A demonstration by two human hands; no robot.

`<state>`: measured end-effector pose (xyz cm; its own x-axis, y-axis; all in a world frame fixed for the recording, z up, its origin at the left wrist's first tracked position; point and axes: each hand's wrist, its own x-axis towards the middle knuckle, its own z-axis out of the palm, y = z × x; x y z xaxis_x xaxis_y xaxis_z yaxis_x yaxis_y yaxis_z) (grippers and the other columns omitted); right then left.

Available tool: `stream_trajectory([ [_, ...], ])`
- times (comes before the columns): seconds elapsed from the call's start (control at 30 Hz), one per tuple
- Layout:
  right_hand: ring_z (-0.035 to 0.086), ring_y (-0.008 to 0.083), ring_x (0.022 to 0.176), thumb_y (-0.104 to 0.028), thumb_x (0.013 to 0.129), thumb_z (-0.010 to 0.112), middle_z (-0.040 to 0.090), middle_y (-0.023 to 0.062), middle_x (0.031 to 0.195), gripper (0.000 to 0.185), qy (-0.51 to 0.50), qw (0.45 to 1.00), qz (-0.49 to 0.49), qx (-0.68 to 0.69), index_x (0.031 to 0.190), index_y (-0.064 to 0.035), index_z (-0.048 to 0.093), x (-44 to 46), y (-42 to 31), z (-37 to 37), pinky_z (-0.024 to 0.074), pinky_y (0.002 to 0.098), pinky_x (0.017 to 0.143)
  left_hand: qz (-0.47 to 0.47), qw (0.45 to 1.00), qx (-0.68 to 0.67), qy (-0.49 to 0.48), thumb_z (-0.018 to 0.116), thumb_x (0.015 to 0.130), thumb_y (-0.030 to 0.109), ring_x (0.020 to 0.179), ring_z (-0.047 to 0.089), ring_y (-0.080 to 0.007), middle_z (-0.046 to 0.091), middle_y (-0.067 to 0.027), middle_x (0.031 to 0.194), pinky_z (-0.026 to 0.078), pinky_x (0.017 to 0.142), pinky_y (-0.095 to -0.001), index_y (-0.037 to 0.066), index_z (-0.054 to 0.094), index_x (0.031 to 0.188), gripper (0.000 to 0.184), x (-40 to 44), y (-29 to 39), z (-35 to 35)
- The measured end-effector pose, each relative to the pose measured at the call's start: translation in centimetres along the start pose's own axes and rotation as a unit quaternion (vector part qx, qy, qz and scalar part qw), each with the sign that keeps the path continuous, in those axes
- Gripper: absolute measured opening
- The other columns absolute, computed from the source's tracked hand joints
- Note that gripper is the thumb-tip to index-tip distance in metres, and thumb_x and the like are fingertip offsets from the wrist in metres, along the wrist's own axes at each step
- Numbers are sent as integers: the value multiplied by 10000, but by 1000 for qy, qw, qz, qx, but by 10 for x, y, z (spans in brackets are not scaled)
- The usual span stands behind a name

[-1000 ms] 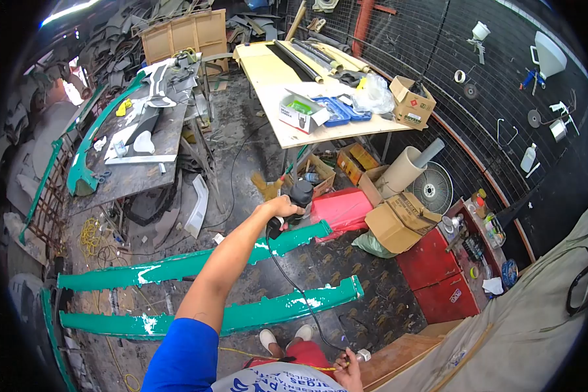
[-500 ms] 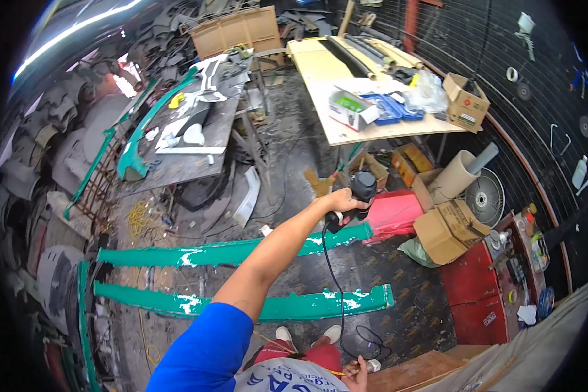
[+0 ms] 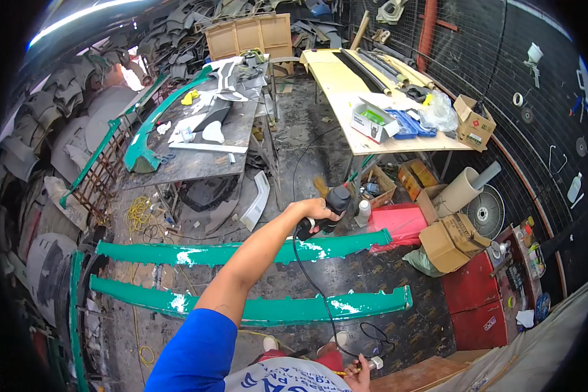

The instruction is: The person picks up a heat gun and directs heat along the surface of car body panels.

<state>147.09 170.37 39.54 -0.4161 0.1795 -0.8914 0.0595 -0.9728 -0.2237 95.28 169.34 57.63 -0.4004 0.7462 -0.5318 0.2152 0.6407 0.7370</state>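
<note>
Just past the far edge of the far green strip [image 3: 212,255], towards its right end, the left hand [image 3: 317,210] is wrapped around a black power tool [image 3: 338,199]; whether the tool touches the strip cannot be told. Its black cord [image 3: 323,294] hangs down across the near green strip [image 3: 274,310] to the right hand [image 3: 358,374], at the front of the body. That hand's fingers are curled beside a white plug [image 3: 375,363]; exactly what they pinch is too small to tell.

Both strips carry white patches and run roughly side by side, apart. Touching or just behind the far strip's right end is a pinkish-red bundle [image 3: 395,223], with an open carton [image 3: 452,245] beside it.

Beyond stands a pale-topped table [image 3: 336,98]: a small open box [image 3: 370,123] sits near its near left corner, a blue tray [image 3: 415,124] along its near edge, and a cardboard box [image 3: 473,124] at its near right corner. Along the left edge of a dark table [image 3: 196,166] lies a curved green piece [image 3: 140,157].
</note>
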Motion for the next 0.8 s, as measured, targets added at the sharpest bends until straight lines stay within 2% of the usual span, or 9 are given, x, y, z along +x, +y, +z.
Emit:
stream_trajectory([
  [0.17, 450, 148, 483, -434, 824, 681, 425, -3, 538, 340, -34, 999, -15, -1, 771, -174, 470, 0, 35, 6, 389, 285, 426, -44, 999, 11, 12, 663, 812, 425, 471, 620, -211, 633, -123, 592, 513, 453, -337, -23, 645, 788, 450, -50, -48, -18],
  [0.27, 539, 203, 625, -372, 813, 709, 537, 51, 676, 300, -43, 999, -17, -5, 806, -157, 502, -3, 54, 12, 474, 320, 528, -68, 997, 22, 26, 666, 811, 434, 488, 628, -217, 641, -132, 612, 517, 464, -347, -30, 647, 795, 465, -80, -68, -26],
  [0.37, 559, 213, 655, -352, 807, 721, 552, 58, 695, 299, -74, 997, -28, 4, 801, -148, 503, -8, 72, 24, 488, 317, 549, -74, 996, 24, 47, 649, 802, 470, 462, 612, -197, 625, -112, 567, 500, 447, -320, -31, 658, 771, 502, -106, -89, -35],
  [0.5, 558, 209, 627, -336, 803, 730, 543, 52, 666, 294, -94, 995, -16, 24, 790, -148, 503, -24, 88, 47, 482, 313, 555, -86, 995, -4, 55, 662, 778, 507, 465, 616, -211, 633, -125, 591, 517, 457, -320, -41, 648, 766, 548, -140, -116, -45],
  [0.57, 409, 82, 480, -205, 842, 696, 536, -29, 655, 211, -66, 997, -5, 40, 749, -140, 519, -18, 96, 51, 326, 247, 422, -97, 993, -8, 72, 657, 814, 420, 460, 617, -227, 638, -141, 590, 513, 459, -333, -52, 655, 793, 472, -161, -125, -49],
  [0.7, 407, 81, 485, -202, 851, 688, 506, -29, 648, 219, -85, 996, 4, 23, 755, -136, 503, -4, 112, 49, 334, 252, 425, -100, 992, -7, 83, 651, 817, 423, 467, 621, -225, 643, -139, 594, 517, 465, -338, -58, 654, 789, 482, -184, -165, -62],
  [0.77, 544, 206, 572, -325, 794, 742, 524, 42, 619, 302, -211, 976, 31, -38, 770, -149, 498, 8, 118, 40, 461, 321, 514, -98, 992, -24, 77, 641, 824, 420, 476, 625, -223, 647, -135, 601, 519, 471, -343, -47, 655, 778, 469, -187, -195, -70],
  [0.8, 544, 206, 572, -325, 794, 742, 524, 42, 619, 302, -211, 976, 34, -42, 770, -149, 498, 9, 122, 40, 461, 321, 514, -97, 992, -12, 83, 634, 834, 416, 477, 627, -220, 649, -139, 604, 521, 474, -346, -42, 651, 793, 460, -190, -208, -73],
])
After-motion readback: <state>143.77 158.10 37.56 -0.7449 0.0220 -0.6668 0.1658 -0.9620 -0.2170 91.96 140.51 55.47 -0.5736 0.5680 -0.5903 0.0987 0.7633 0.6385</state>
